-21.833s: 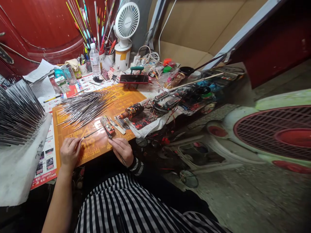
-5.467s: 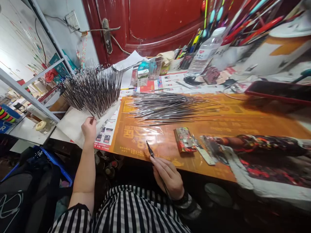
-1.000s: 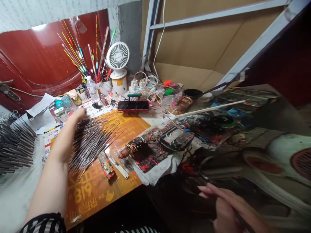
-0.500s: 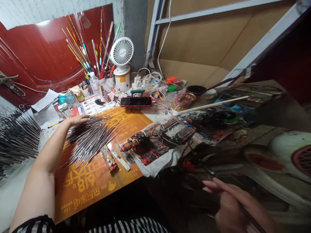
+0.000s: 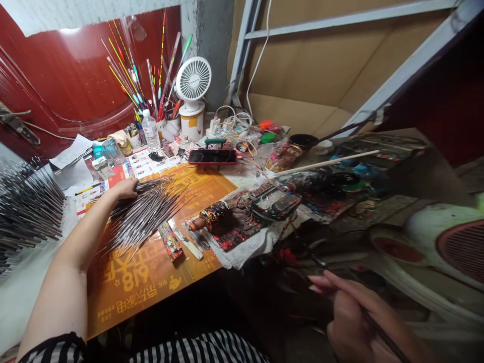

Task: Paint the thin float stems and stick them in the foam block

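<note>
A fanned pile of thin dark rods (image 5: 145, 214) with pale, pointed ends lies on an orange printed sheet (image 5: 151, 282). My left hand (image 5: 127, 188) rests at the pile's far left edge, its fingers curled down; what they hold, if anything, is hidden. Low on the right, in shadow, my right hand (image 5: 350, 307) is closed in a pen-like grip on a slim dark stick (image 5: 381, 333). The stick's far end points up and left towards a dim red patch (image 5: 289, 256). A paint-stained block (image 5: 171, 242) and a pale flat strip (image 5: 189, 245) lie beside the pile.
A paint-spattered motor device (image 5: 214, 217) sits on a stained white cloth (image 5: 242, 254). Behind are a phone (image 5: 212, 157), a white fan (image 5: 193, 79), a water bottle (image 5: 150, 131) and upright coloured fishing floats (image 5: 132, 75). More dark rods (image 5: 30, 201) stand densely at the left.
My left hand has gone from lying stretched over the pile's edge to fingers curled down there. The view has shifted slightly; my right hand keeps its grip on the stick.
</note>
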`<state>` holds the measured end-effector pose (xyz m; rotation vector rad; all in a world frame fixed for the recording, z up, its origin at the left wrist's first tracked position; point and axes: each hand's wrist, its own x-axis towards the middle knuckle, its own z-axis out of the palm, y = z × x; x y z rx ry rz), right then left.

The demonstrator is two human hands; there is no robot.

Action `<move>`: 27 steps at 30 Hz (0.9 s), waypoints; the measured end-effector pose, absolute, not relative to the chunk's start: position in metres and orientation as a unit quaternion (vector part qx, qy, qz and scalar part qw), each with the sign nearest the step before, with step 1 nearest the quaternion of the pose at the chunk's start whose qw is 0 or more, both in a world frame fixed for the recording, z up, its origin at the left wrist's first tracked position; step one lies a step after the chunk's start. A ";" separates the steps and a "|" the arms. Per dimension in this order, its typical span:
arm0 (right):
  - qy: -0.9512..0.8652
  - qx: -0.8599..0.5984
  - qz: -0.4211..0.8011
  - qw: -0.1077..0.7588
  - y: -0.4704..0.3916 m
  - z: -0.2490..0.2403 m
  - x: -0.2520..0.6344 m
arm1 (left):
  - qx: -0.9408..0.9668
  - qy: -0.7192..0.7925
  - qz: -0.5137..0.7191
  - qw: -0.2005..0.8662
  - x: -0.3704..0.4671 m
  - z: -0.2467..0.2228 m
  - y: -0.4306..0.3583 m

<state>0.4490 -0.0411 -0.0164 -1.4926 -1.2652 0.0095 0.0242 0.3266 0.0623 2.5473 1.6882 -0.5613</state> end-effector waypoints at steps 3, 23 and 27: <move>-0.528 -0.631 0.001 0.569 -0.043 -0.014 0.446 | 0.813 0.554 -0.179 0.008 0.026 0.064 0.325; -0.509 -0.619 0.015 0.598 -0.061 -0.010 0.443 | 0.758 0.630 -0.131 -0.108 0.063 0.113 0.268; -0.513 -0.608 0.015 0.606 -0.067 -0.009 0.439 | 0.760 0.630 -0.131 -0.092 0.082 0.121 0.237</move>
